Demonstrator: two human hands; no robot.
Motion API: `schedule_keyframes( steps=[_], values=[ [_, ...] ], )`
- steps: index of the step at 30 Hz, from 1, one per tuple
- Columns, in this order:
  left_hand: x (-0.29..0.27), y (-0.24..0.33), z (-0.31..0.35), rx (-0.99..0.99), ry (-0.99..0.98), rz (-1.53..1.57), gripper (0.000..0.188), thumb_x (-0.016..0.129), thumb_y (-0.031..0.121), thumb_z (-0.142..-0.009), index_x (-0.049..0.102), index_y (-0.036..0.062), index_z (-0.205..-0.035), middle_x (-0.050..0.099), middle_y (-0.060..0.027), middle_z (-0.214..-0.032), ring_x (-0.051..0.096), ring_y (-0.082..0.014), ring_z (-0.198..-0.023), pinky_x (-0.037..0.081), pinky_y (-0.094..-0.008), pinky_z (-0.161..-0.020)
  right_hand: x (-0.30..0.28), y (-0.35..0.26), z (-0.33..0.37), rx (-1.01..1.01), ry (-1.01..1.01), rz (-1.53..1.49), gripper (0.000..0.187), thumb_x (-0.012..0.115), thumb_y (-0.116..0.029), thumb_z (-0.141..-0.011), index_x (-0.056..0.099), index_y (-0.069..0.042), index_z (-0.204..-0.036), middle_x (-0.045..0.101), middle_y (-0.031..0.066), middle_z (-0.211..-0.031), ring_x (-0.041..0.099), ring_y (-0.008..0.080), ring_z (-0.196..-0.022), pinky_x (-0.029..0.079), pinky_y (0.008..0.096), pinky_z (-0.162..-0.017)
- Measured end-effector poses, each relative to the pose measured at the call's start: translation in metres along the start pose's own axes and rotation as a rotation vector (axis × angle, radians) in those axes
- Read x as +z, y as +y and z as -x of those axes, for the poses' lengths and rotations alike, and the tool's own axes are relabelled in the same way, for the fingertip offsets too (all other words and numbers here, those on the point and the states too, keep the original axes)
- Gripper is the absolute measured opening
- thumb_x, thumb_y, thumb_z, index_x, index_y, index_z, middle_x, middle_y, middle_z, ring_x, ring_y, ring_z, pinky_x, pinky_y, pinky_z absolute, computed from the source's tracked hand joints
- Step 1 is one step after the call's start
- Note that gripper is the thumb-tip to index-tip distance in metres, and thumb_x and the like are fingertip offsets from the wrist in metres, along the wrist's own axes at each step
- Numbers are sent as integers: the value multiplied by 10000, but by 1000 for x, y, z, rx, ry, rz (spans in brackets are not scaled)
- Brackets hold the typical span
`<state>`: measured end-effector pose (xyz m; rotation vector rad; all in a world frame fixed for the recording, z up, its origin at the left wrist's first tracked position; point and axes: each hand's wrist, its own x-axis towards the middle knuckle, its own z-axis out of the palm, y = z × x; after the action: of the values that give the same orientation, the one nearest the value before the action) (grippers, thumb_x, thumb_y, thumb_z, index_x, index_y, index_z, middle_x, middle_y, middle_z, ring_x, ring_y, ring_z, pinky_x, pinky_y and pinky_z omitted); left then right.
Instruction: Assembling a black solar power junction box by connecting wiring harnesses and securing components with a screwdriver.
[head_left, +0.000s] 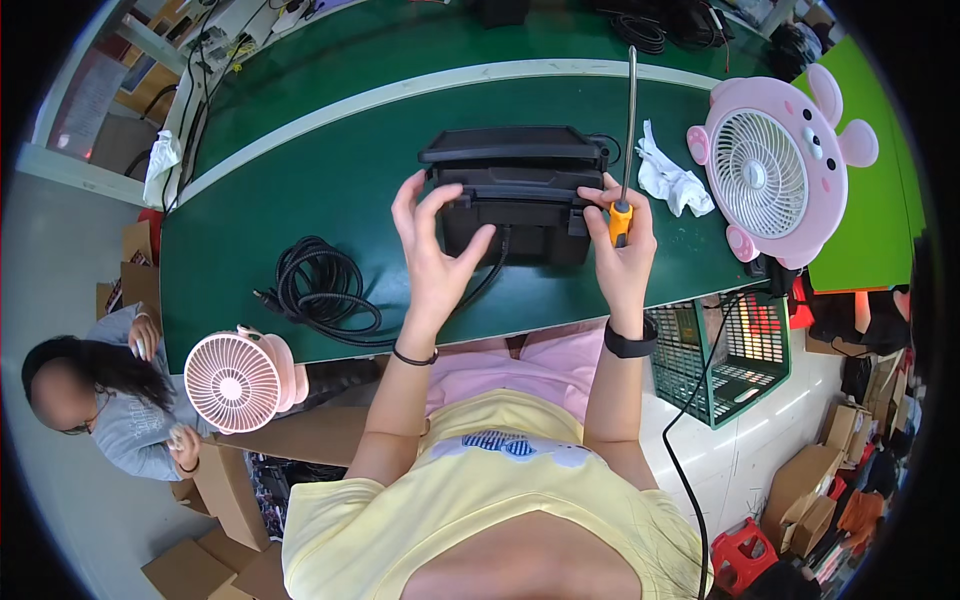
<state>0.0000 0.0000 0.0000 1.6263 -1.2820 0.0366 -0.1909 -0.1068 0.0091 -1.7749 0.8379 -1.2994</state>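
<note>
Right grip (629, 262), a bare hand, is curled around a long screwdriver with a yellow and black handle and a shiny steel rod (629, 130). Its fingertips also touch the right end of a wide black plastic box (530, 190). Left grip (433, 262) has its fingers at the left end of this box, with the thumb spread apart from them over the front. I cannot tell if it squeezes or just rests there.

So the box lies between the two grips, just past the palms, and neither grip is nearer to it than the other. Its long way runs from left to right, much like the near edge of the green worktop (370, 190). The screwdriver goes across that line, beside the right end of the box. Its rod points away from the person, toward the far edge.

The box sits on the worktop, close to the middle of the near edge. It is dark all over, with a flat top like a lid, a thin gap under that, and a deep, boxy front. A black cord (484, 288) shows below it and goes behind the left wrist. A black coil of cable (318, 287) lies farther left, by the near edge.
</note>
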Motion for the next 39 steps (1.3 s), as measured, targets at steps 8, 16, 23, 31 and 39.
schedule_keyframes(
  steps=[8, 16, 23, 31, 39],
  values=[
    [14, -11, 0, -14, 78, 343, 487, 802, -12, -776, 482, 97, -1126, 283, -181, -1480, 400, -445, -1385, 457, -495, -1083, 6, -5, 20, 100, 230, -67, 204, 643, -58, -969, 512, -49, -1125, 722, 106, -1087, 642, 148, -943, 505, 277, -860],
    [13, -10, 1, -26, 82, 341, 489, 801, -10, -781, 480, 100, -1133, 285, -181, -1485, 393, -449, -1393, 460, -497, -1080, 10, -18, 37, 72, 165, 132, 217, 683, -48, -936, 549, -40, -1106, 685, 85, -1003, 650, 169, -889, 511, 280, -813],
    [12, -10, 1, -24, 69, 335, 487, 801, -4, -785, 479, 101, -1135, 284, -179, -1486, 391, -447, -1395, 468, -497, -1074, 4, -24, 17, 153, 139, -482, 227, 630, -41, -968, 467, -71, -1124, 681, 134, -1141, 618, 168, -1037, 511, 280, -851],
    [11, -8, -3, -51, 51, 339, 489, 803, 7, -789, 477, 105, -1140, 289, -173, -1481, 408, -418, -1384, 483, -485, -1059, 8, -15, 12, 96, 105, -201, 204, 692, -60, -933, 540, -44, -1068, 745, 99, -1051, 678, 163, -963, 504, 282, -885],
    [11, -6, -8, -98, 51, 375, 406, 787, 86, -838, 492, 108, -1116, 311, -157, -1462, 401, -367, -1379, 432, -455, -1073, 23, -27, -1, 179, 242, -8, 204, 750, -105, -893, 593, -40, -1005, 729, 47, -903, 638, 115, -793, 516, 257, -759]
  ],
)
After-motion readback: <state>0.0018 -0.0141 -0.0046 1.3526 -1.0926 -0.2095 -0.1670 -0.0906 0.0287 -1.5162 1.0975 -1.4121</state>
